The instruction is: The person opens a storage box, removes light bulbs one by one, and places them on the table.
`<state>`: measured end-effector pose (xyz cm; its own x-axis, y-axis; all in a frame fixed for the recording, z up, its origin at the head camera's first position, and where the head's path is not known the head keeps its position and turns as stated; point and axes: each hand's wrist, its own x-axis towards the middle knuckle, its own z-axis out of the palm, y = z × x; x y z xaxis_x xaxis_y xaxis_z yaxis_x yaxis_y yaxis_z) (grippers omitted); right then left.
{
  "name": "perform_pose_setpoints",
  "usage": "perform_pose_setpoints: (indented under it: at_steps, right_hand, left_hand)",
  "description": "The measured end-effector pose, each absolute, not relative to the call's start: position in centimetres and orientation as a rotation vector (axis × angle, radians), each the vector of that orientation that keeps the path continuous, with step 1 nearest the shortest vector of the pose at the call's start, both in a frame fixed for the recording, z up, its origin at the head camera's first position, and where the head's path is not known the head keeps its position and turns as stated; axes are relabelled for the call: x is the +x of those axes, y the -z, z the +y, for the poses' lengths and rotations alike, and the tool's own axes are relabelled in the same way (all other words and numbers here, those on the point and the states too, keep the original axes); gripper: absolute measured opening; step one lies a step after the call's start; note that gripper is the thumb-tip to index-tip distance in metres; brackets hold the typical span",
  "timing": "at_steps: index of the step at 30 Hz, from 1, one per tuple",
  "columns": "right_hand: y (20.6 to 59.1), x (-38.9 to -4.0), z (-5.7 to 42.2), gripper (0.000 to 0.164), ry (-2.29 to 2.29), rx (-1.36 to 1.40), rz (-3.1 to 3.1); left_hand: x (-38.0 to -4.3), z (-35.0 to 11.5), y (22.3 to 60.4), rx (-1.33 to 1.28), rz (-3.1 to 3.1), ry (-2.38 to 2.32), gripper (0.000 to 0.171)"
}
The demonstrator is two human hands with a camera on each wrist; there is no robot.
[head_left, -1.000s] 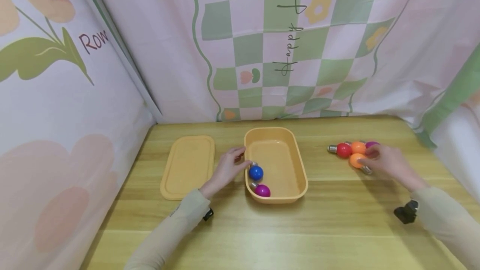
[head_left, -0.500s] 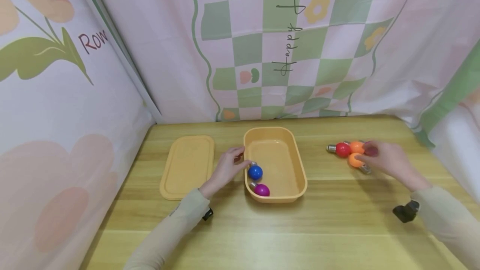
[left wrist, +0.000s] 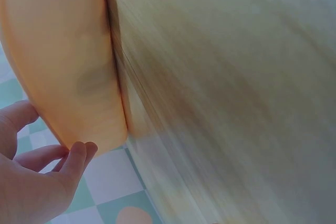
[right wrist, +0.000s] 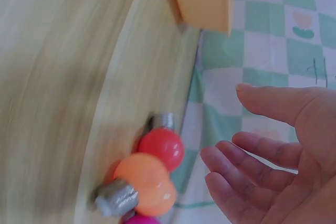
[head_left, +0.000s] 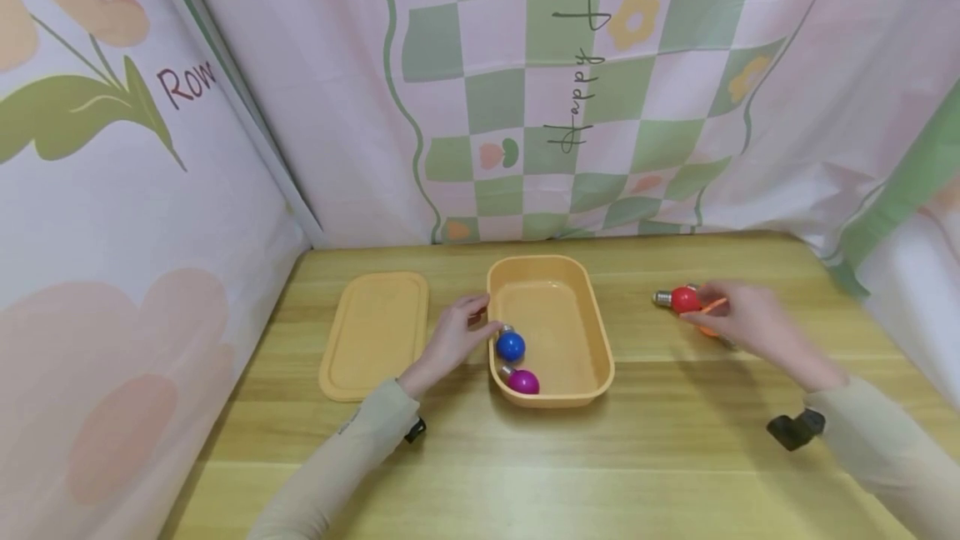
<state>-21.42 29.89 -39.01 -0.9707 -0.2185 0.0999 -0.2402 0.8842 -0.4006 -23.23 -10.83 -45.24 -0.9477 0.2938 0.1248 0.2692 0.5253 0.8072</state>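
My left hand (head_left: 453, 336) grips the left rim of a yellow plastic box (head_left: 602, 332), thumb over the edge and fingers outside. Inside the box lie a blue bulb (head_left: 511, 346) and a magenta bulb (head_left: 523, 382), both with metal screw bases. On the right, my right hand (head_left: 746, 323) hovers over a cluster of bulbs, its thumb and fingers apart with nothing between them. A red bulb (right wrist: 161, 149), two orange bulbs (right wrist: 137, 170) and a purple bulb (right wrist: 140, 220) make up what shows of that cluster. In the head view the hand hides part of it.
A flat yellow lid (head_left: 375, 336) lies on the wooden table (head_left: 540, 473) left of the box. Patterned cloth (head_left: 585, 90) hangs behind the table, and a floral panel (head_left: 112, 273) closes off the left side.
My right hand has shifted left from the orange and purple bulbs toward the red bulb, covering more of the orange ones. My left hand and the box stay in place.
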Motion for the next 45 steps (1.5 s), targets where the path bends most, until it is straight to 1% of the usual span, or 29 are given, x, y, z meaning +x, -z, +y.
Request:
perform_pose_setpoints:
  at_steps: [3, 8, 13, 21, 28, 34, 39, 45]
  right_hand:
    - [38.7, -21.2, 28.8, 0.049, -0.671, 0.397, -2.983]
    - [38.3, -20.9, 27.1, 0.041, -0.713, 0.479, -2.909]
    - [38.1, -20.8, 25.6, 0.037, -0.730, 0.560, -2.869]
    - [37.7, -20.8, 23.2, 0.038, -0.819, 0.641, -2.893]
    - [37.6, -20.7, 21.4, 0.031, -0.844, 0.694, -2.864]
    - [37.7, -21.0, 20.1, 0.035, -0.867, 0.739, -2.869]
    - [37.7, -21.2, 19.1, 0.031, -0.883, 0.775, -2.864]
    - [38.1, -21.5, 17.7, 0.031, -0.887, 0.862, -2.818]
  left_hand:
    - [-23.2, -10.8, 45.2, 0.500, 2.722, -1.432, 0.056]
    - [-23.3, -10.8, 45.3, 0.500, 2.718, -1.436, 0.056]
    - [-23.3, -10.8, 45.3, 0.499, 2.715, -1.443, 0.056]
    - [-23.3, -10.7, 45.2, 0.498, 2.719, -1.443, 0.057]
    - [-23.2, -10.8, 45.1, 0.503, 2.720, -1.446, 0.055]
    - [-23.2, -10.8, 45.1, 0.509, 2.720, -1.449, 0.055]
    - [-23.3, -10.8, 45.3, 0.523, 2.724, -1.438, 0.055]
    - [-23.3, -10.8, 45.3, 0.528, 2.718, -1.449, 0.055]
